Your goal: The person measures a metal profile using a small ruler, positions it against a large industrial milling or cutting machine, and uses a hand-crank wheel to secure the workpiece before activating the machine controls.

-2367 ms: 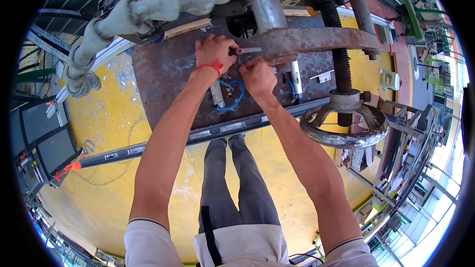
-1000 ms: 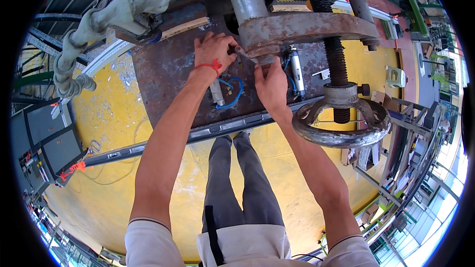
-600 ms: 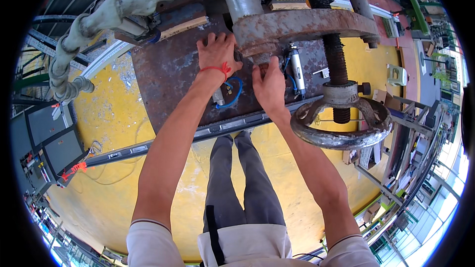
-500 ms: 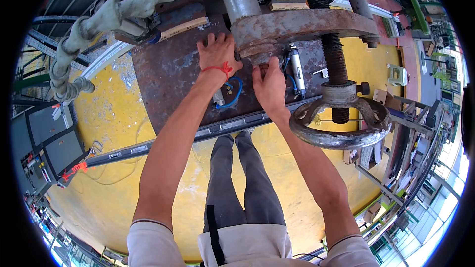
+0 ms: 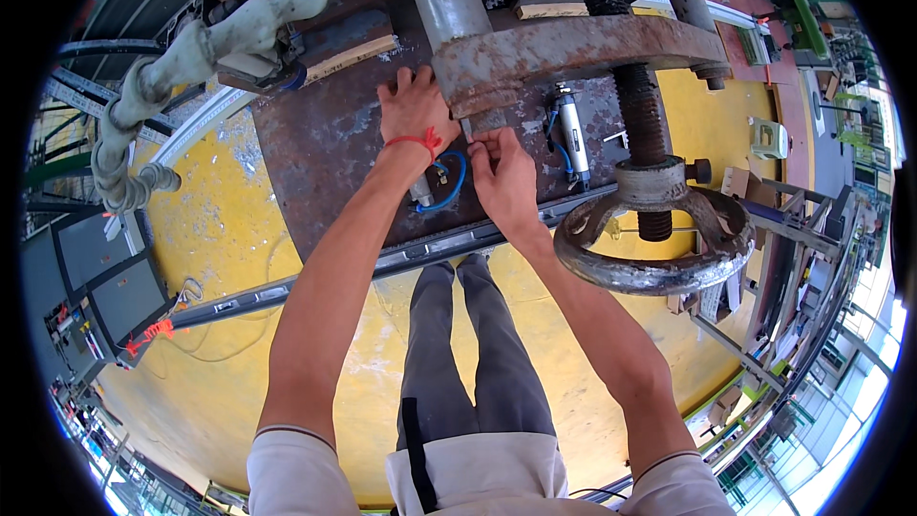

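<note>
My left hand [image 5: 417, 113], with a red string on its wrist, lies on the dark, rust-stained metal table [image 5: 325, 153], fingers stretched and spread. Its thumb side is partly hidden by the rusty machine arm [image 5: 583, 53]. My right hand [image 5: 506, 177] is just below the end of that arm, thumb and fingers pinched together by a short grey metal stub [image 5: 489, 121]. A thin pale strip shows by the fingertips, but I cannot make out what they hold. Between my hands lies a blue hose [image 5: 462, 177], curving to a small metal fitting [image 5: 421, 193].
A silver cylinder [image 5: 572, 134] with blue tubing lies right of my right hand. A threaded screw with a metal handwheel [image 5: 654, 277] hangs over my right forearm. A pale segmented hose [image 5: 205, 53] arches at the left. A dark rail [image 5: 411, 253] borders the table's near edge.
My right hand has moved slightly left and down from the underside of the machine arm, uncovering the grey stub. My left hand stays nearly in place. The view has shifted slightly.
</note>
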`<action>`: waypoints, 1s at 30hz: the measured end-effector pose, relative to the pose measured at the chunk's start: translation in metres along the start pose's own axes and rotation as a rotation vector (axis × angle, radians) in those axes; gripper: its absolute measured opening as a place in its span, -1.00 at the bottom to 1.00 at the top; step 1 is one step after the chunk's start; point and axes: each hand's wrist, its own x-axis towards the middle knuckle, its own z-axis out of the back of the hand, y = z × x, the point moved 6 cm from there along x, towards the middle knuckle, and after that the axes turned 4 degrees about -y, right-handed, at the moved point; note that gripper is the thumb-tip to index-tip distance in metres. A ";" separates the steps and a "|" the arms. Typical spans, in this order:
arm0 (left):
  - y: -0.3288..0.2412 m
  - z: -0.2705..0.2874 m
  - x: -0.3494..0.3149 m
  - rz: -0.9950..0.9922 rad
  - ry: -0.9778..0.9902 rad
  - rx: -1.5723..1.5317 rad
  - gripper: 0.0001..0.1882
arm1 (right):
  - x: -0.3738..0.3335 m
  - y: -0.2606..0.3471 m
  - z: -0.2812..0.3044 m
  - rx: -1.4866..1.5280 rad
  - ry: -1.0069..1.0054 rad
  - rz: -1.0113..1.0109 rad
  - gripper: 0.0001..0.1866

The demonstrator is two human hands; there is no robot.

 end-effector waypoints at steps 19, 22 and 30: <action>0.019 0.004 0.001 -0.150 0.157 -0.186 -0.17 | 0.041 -0.001 -0.003 -0.323 0.019 -0.062 -0.80; 0.016 0.007 0.002 -0.159 0.222 -0.136 -0.11 | 0.049 -0.003 -0.011 -0.426 0.038 -0.026 -0.77; 0.017 0.010 -0.001 -0.196 0.241 -0.166 -0.07 | 0.052 -0.001 -0.014 -0.469 0.048 -0.076 -0.75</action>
